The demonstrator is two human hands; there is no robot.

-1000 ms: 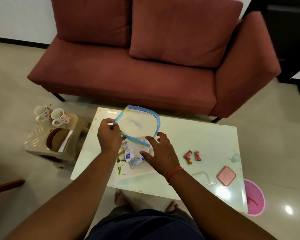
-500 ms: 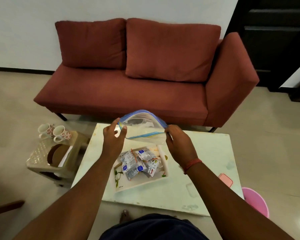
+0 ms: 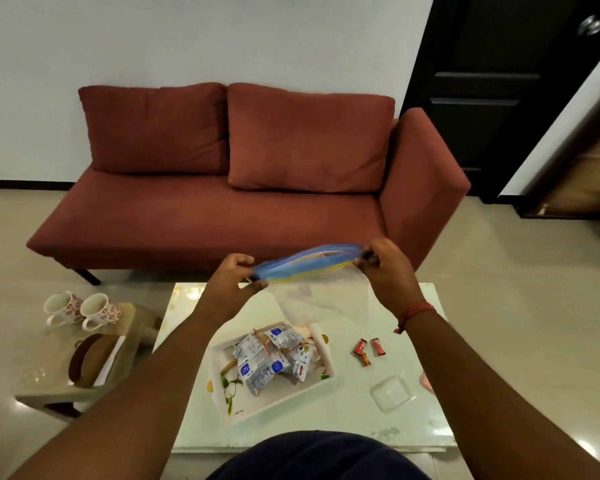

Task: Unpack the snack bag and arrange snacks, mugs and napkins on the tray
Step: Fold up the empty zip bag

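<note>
A clear zip bag [image 3: 312, 268] with a blue and yellow seal strip hangs stretched in the air above the far side of the table. My left hand [image 3: 232, 278] pinches its left end and my right hand [image 3: 383, 268] pinches its right end. Below them a white tray [image 3: 326, 355] with a leaf print lies on the table and holds several silver and blue snack packets [image 3: 271, 358]. Two floral mugs [image 3: 84, 310] stand on a low stool at the left. White napkins [image 3: 110, 360] lie under a brown round thing on that stool.
Small red wrapped candies [image 3: 368, 349] lie on the white table [image 3: 378, 424] right of the tray. A clear plastic lid [image 3: 392, 394] sits nearer me. A red sofa [image 3: 243, 202] stands beyond the table and a dark door [image 3: 492, 81] at the back right.
Both hands rose from the tray and spread apart, pulling the bag's mouth out flat. The snack packets that were in the bag lie in the tray. The view tilted up.
</note>
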